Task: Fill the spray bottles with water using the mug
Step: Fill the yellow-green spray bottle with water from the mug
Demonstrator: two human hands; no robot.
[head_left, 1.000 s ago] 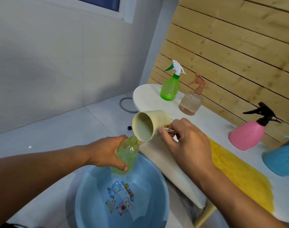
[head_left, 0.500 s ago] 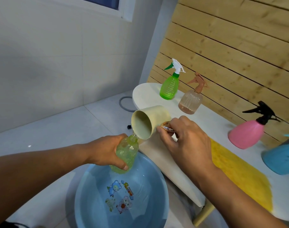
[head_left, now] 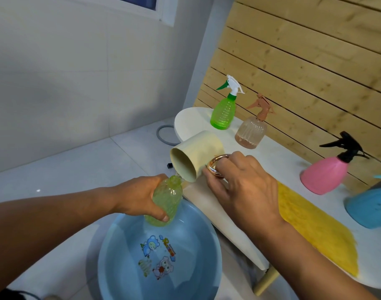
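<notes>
White tiled wall (head_left: 66, 72) stood left; pale wood-slat wall (head_left: 304, 61) right; window frame (head_left: 161, 11) far; floor (head_left: 87, 165) white-tiled.

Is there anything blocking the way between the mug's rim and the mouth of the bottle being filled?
Nothing visible does. The right hand tips the mug so its lower rim sits right at the uncapped mouth of the pale green bottle, which the left hand grips over the blue basin.

Cream mug (head_left: 197, 155) with copper ring handle, tipped on its side, mouth facing left, lip just above open neck of pale green capless bottle (head_left: 167, 202); thin water stream between them. Bottle tilted, over blue basin (head_left: 194, 267). Capped on table: green (head_left: 223, 111), amber (head_left: 251, 131), pink (head_left: 325, 174) spray bottles, upright.
</notes>
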